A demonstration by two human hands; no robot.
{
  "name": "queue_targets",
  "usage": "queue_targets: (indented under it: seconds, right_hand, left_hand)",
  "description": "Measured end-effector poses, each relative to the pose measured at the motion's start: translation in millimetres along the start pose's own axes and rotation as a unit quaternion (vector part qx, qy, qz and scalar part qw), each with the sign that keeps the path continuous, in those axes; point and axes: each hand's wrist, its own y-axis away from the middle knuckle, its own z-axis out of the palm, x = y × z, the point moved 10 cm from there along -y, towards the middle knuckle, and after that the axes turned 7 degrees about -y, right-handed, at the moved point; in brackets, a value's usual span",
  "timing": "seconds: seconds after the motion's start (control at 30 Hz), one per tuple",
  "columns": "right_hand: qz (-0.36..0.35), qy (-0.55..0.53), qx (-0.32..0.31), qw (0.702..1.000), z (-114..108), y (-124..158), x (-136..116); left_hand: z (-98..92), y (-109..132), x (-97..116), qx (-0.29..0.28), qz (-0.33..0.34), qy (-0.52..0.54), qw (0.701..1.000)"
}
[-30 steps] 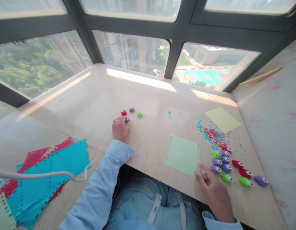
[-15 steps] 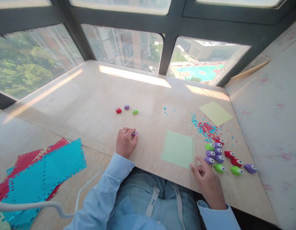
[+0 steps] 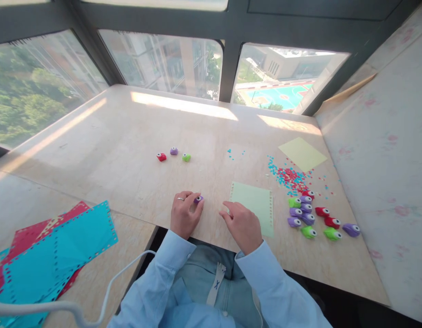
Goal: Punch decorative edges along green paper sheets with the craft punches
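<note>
My left hand (image 3: 184, 214) rests on the table near its front edge, fingers curled around a small purple punch (image 3: 198, 199) with a white eye. My right hand (image 3: 242, 224) lies just to the right of it, at the left edge of a pale green paper sheet (image 3: 257, 205) whose sides carry rows of punched holes. Its fingers are bent and touch the sheet's near left corner; whether they pinch the paper I cannot make out.
Three punches, red (image 3: 161, 157), purple (image 3: 173, 151) and green (image 3: 186, 157), sit farther back. A cluster of several punches (image 3: 313, 216) lies at the right, behind it red and blue paper confetti (image 3: 290, 175) and a yellow sheet (image 3: 302, 154). Punched blue and red sheets (image 3: 57, 248) lie at left. A white cable (image 3: 105, 291) crosses near my left sleeve.
My left hand drew the purple punch back from the three far punches toward the table's front edge. My right hand moved left from the punch cluster to the green sheet's left edge.
</note>
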Motion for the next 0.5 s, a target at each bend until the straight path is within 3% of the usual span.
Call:
queue_targets:
  seconds: [0.17,0.5]
  right_hand:
    - [0.042,0.065,0.022,0.997,0.3,-7.7,2.6]
    - [0.049,0.001,0.05,0.998,5.2,-4.9,6.3]
  left_hand:
    - [-0.6,2.7,-2.3,0.016,-0.011,0.023,1.0]
    - [0.8,0.8,-7.2,0.007,-0.034,0.039,0.999]
